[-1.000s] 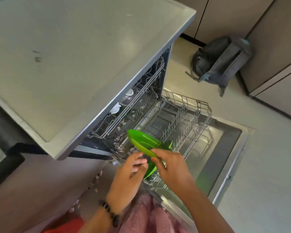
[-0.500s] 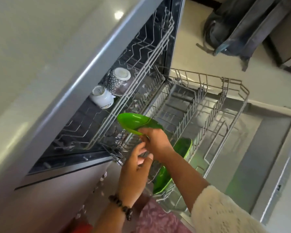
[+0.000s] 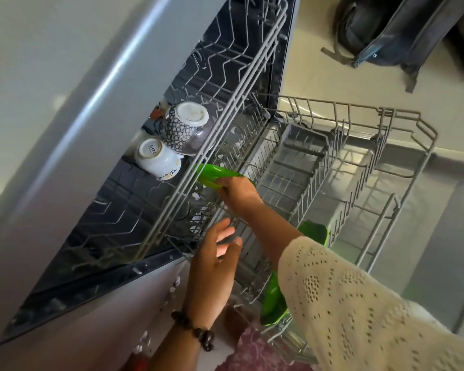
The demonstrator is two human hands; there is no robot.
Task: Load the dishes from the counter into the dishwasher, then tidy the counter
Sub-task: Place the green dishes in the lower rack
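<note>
Kitchen floor backdrop, dishwasher (image 3: pixel 252 62) standing open with lower rack (image 3: pixel 373 167) pulled out; right hand (image 3: pixel 237 190) is gripping green plate (image 3: pixel 214 174) at rack's inner end, left hand (image 3: pixel 214 263) hovering loose-fingered, empty; best tilting plate upright between tines, clear of second green plate (image 3: pixel 272 303).

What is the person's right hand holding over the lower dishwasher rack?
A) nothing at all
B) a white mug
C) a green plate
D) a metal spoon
C: the right hand grips the rim of a green plate above the lower rack, while the white mug sits upside down in the upper rack.
</note>
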